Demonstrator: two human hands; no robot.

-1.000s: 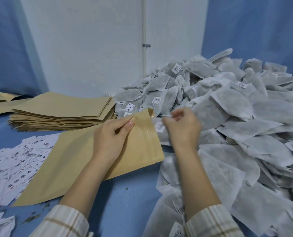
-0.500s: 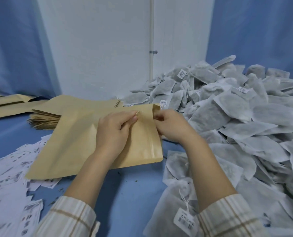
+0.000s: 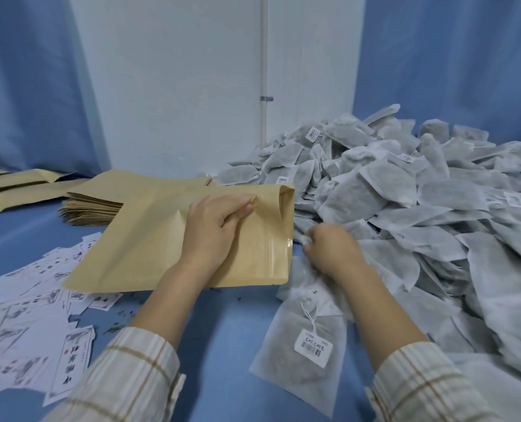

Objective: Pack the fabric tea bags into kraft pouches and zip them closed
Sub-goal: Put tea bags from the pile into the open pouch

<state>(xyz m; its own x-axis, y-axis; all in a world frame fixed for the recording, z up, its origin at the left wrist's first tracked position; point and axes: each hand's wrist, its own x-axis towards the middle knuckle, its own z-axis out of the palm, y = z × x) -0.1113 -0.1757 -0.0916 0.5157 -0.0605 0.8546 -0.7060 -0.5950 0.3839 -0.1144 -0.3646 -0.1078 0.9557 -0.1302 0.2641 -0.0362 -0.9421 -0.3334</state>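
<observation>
Just right of the pouch [image 3: 174,239] mouth, the right hand [image 3: 329,248] is pinching a tea bag [image 3: 306,239]; the left hand [image 3: 213,233] is gripping the pouch.

The left hand [image 3: 215,228] is raised mid-frame, back of the hand up, fingers curled and the thumb pinching against them near the fingertips. Its bare forearm runs down and to the left into a cream plaid sleeve [image 3: 125,379]. The right hand [image 3: 329,248] sits lower and to the right, knuckles up, fingers curled under in a loose fist, slightly blurred. Its forearm slants down to the right into a matching plaid cuff [image 3: 420,388].
</observation>
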